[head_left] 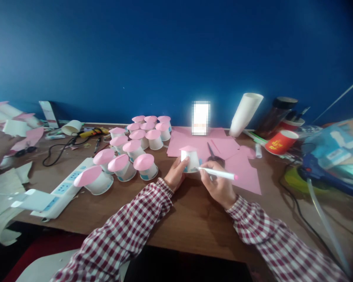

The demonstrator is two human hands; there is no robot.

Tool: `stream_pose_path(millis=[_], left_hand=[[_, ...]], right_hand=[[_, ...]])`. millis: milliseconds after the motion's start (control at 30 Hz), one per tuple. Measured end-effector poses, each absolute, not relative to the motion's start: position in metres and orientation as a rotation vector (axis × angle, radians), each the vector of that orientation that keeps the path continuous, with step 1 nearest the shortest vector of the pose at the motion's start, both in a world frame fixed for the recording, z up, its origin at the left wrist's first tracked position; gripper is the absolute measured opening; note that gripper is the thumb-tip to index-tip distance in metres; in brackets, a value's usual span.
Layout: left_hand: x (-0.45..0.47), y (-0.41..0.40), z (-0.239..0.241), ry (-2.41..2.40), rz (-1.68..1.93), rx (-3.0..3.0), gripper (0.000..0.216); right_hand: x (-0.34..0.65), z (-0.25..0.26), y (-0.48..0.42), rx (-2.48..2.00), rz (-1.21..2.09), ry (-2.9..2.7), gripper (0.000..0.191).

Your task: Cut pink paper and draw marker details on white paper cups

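Observation:
My left hand is closed around the left side of an upside-down white paper cup that carries a small pink paper cone on top. Between the fingers of my right hand is a white marker with a pink end. Its tip is at the lower right of the cup; whether it touches cannot be made out. Pink paper sheets lie behind and to the right, with dark-handled scissors on them. To the left stand several upturned cups with pink cone tops.
A white power strip with a plugged-in adapter lies at the left. Behind are a bright, blurred-out upright rectangle and a leaning stack of white cups. A red paper cup and a blue-handled bag occupy the right.

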State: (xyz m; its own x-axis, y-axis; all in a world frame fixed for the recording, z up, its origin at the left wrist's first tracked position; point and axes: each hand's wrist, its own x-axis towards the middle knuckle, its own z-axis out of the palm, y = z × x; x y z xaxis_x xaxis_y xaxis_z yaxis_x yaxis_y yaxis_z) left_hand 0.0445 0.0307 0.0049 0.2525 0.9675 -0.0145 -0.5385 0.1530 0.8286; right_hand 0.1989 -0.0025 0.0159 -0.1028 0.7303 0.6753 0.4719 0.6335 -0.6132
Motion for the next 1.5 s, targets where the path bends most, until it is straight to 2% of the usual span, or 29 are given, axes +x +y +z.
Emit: stream_pose_path(millis=[767, 933, 1067, 1500], left_hand=[[0.0428, 0.0314, 0.0039, 0.642, 1.181, 0.788, 0.046], [0.0420, 0.0324, 0.0017, 0.614, 1.179, 0.769, 0.044], [0.0414, 0.0342, -0.0019, 0.600, 1.188, 0.748, 0.042], [0.0438, 0.0322, 0.0023, 0.619, 1.206, 0.818, 0.053]], right_hand=[[0.1998, 0.0108, -0.0021, -0.953, 0.351, -1.674, 0.004], [0.1997, 0.0131, -0.0018, -0.905, 0.232, -1.713, 0.007], [0.1990, 0.0137, -0.0018, -0.922, 0.270, -1.692, 0.007], [0.1986, 0.0086, -0.0022, -0.949, 0.370, -1.668, 0.005]])
